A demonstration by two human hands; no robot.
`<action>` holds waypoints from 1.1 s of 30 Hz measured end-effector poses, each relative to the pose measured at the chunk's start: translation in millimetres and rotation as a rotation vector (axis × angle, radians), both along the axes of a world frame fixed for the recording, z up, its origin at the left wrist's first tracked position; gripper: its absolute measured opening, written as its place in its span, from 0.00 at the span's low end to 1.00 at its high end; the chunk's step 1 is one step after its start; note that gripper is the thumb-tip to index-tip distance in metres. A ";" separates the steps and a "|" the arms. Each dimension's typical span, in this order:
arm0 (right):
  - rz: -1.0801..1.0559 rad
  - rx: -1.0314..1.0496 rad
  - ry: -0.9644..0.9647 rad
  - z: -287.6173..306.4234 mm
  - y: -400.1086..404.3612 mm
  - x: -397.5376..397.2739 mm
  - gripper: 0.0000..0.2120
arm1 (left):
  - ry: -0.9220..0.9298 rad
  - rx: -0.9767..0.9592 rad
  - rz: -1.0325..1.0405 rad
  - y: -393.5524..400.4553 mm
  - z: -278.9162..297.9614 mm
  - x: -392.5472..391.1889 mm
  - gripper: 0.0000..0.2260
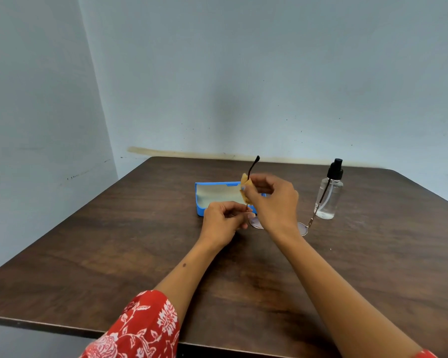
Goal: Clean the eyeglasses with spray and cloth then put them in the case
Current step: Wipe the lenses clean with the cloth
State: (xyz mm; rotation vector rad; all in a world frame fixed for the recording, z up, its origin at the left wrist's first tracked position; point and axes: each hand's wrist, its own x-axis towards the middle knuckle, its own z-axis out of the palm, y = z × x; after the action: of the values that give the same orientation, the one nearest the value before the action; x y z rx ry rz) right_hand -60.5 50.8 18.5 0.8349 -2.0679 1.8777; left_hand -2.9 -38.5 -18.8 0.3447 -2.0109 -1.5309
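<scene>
Both hands meet mid-table: my left hand pinches the eyeglasses near the hinge, my right hand grips a yellow cloth around one temple. Round thin-rimmed lenses face me; that dark-tipped temple points up and away.

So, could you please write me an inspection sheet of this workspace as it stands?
Surface: dark wooden table, bare apart from the job's things.
Job's things: eyeglasses held up, temples open, one temple pointing upward; yellow cloth wrapped on that temple; blue case open behind the hands; spray bottle upright to the right, clear liquid inside.
Clutter: nothing seen.
Grippers: left hand pinches the frame near the hinge; right hand pinches the cloth on the temple.
Cables: nothing seen.
Surroundings: pale blue walls meeting in a corner; red floral sleeve.
</scene>
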 end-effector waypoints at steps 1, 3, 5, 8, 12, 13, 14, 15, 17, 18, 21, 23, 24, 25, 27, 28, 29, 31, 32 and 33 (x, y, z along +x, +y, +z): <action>-0.006 -0.043 0.001 4.9 -0.7 0.3 0.03 | 0.003 0.013 -0.004 0.6 0.2 -0.1 0.05; -0.012 -0.088 -0.002 9.1 -2.2 0.5 0.04 | -0.002 0.026 -0.002 1.0 0.6 -0.5 0.04; -0.004 -0.057 -0.007 4.0 -2.1 1.0 0.03 | -0.003 0.022 0.002 0.5 0.3 -0.4 0.05; 0.013 0.077 -0.009 -11.6 1.6 0.7 0.04 | -0.004 -0.025 0.004 -1.6 -1.3 -0.3 0.12; 0.008 0.071 0.004 -8.9 2.5 -1.0 0.04 | -0.010 -0.017 0.002 -1.2 -1.2 -0.8 0.08; 0.003 0.031 0.004 -3.0 1.3 -1.3 0.04 | -0.008 0.000 -0.002 -0.8 -1.0 -0.8 0.06; -0.003 -0.011 0.001 2.8 -0.4 -2.4 0.04 | -0.006 0.018 -0.003 -0.6 -1.2 -1.7 0.04; -0.009 -0.046 0.002 8.7 -1.7 -3.1 0.04 | -0.005 0.031 -0.004 -0.8 -1.4 -2.1 0.04; -0.016 -0.074 0.009 14.4 -3.4 -3.2 0.04 | -0.012 0.043 0.000 -0.8 -1.7 -3.2 0.04; -0.009 -0.072 0.012 13.1 -3.3 -2.3 0.03 | -0.013 0.043 0.001 -0.6 -1.6 -3.2 0.03; 0.002 0.013 0.012 -1.7 -0.8 0.0 0.04 | -0.002 0.018 0.008 -1.5 -2.7 -3.3 0.07; 0.008 0.084 0.012 -10.4 1.1 -0.6 0.03 | -0.005 -0.025 0.012 -2.6 -3.4 -3.1 0.12; 0.011 0.107 0.019 -11.6 1.7 -1.6 0.03 | -0.005 -0.031 0.011 -2.9 -3.7 -3.1 0.13; 0.014 0.114 0.025 -9.6 2.3 -2.0 0.03 | -0.006 -0.026 0.010 -2.9 -3.5 -3.1 0.12; 0.023 0.069 0.021 -0.3 2.2 -3.2 0.04 | -0.001 0.011 0.006 -2.1 -3.6 -4.3 0.08; 0.026 0.025 0.016 5.7 2.1 -3.6 0.04 | 0.004 0.030 0.003 -2.1 -3.9 -5.2 0.07; 0.025 -0.015 0.010 11.2 1.3 -4.1 0.04 | 0.003 0.040 0.003 -2.4 -4.4 -6.2 0.06; 0.022 -0.055 0.012 16.7 -0.1 -4.1 0.03 | -0.004 0.046 0.003 -2.8 -5.2 -6.7 0.04; 0.023 -0.052 0.015 15.4 -1.0 -3.6 0.03 | -0.003 0.053 0.002 -2.4 -4.7 -6.1 0.04; 0.022 -0.033 0.017 11.8 -1.5 -2.6 0.04 | 0.001 0.054 0.003 -2.2 -4.5 -5.6 0.04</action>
State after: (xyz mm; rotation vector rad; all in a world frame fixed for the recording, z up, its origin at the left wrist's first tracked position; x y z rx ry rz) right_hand -63.1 49.3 30.3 0.8658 -2.0202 1.9036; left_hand -8.6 -40.8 -23.2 0.3689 -1.9703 -1.5856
